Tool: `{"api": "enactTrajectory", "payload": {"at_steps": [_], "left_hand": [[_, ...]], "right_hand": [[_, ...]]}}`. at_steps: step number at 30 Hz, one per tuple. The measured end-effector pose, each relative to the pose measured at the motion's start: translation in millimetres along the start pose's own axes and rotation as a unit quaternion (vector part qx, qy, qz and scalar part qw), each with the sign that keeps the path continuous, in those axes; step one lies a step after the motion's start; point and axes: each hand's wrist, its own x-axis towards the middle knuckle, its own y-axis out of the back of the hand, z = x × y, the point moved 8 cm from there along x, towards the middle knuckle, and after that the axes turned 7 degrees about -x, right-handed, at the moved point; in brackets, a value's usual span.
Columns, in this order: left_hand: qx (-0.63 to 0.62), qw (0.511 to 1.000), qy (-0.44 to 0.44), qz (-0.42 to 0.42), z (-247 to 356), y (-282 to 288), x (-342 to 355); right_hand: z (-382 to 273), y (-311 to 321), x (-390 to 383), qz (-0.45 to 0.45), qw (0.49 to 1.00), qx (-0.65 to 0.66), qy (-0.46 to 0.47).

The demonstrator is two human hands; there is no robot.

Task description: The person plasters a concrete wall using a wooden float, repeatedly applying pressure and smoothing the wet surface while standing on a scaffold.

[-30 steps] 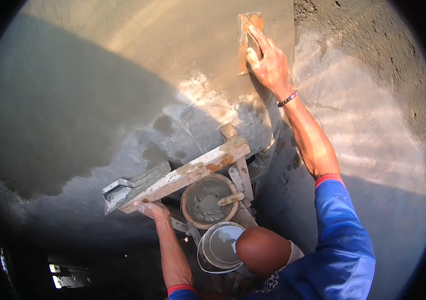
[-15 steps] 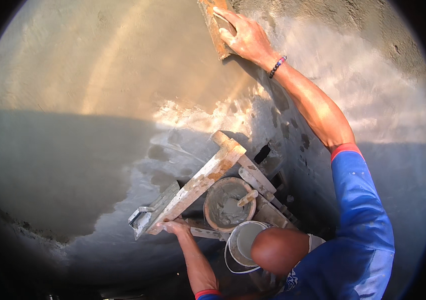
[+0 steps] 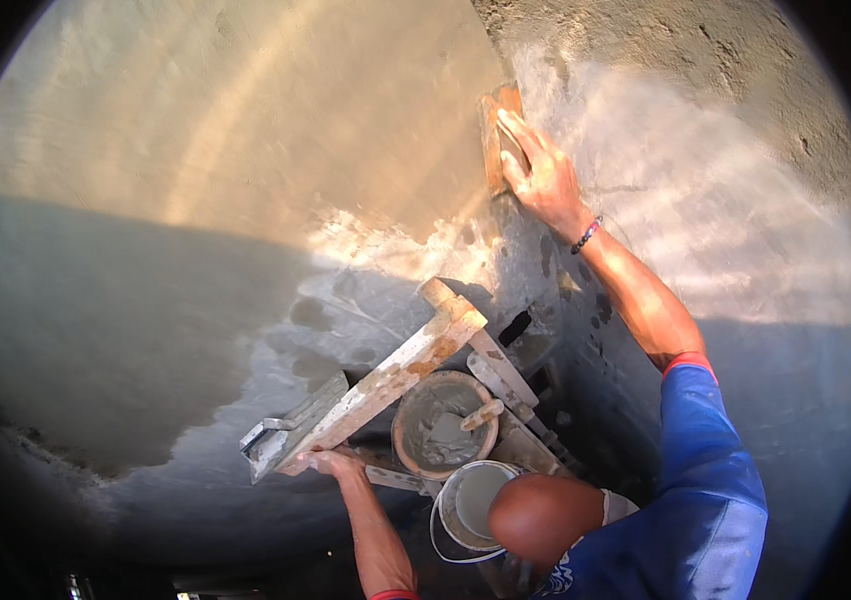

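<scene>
Against the plastered wall [image 3: 386, 110], my right hand [image 3: 549, 187] is closed on an orange-brown plastering float [image 3: 494, 160], whose face meets the wall near the inner corner. Lower down, my left hand [image 3: 334, 462] is wrapped round the near end of a mortar-stained wooden beam [image 3: 401, 375]; some of its fingers are hidden beneath the wood. Next to that hand, a metal trowel [image 3: 296, 425] with a flat blade lies along the beam. A round tub [image 3: 411, 455] of wet grey mortar stands to the right, with a wooden-handled tool [image 3: 483, 414] resting in it.
A white bucket [image 3: 443, 525] with a wire handle and grey liquid inside stands beside my knee [image 3: 536, 510]. More wooden boards [image 3: 503, 372] support the beam. Rough render [image 3: 706, 60] covers the upper right wall, and a dark hole [image 3: 516, 328] shows near the corner.
My right hand has moved the float down and to the right along the wall, into the corner. The left hand keeps its hold on the beam; the view has shifted slightly.
</scene>
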Motion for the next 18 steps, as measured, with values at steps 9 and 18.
{"api": "enactTrajectory", "payload": {"at_steps": [9, 18], "left_hand": [[-0.022, 1.000, -0.010, 0.007, -7, -6, 0], [-0.024, 0.998, -0.040, 0.035, -5, 10, 5]], "right_hand": [[78, -53, -95, -0.100, 0.981, -0.029, -0.164], [-19, 2, 77, -0.055, 0.998, -0.038, 0.011]]}}
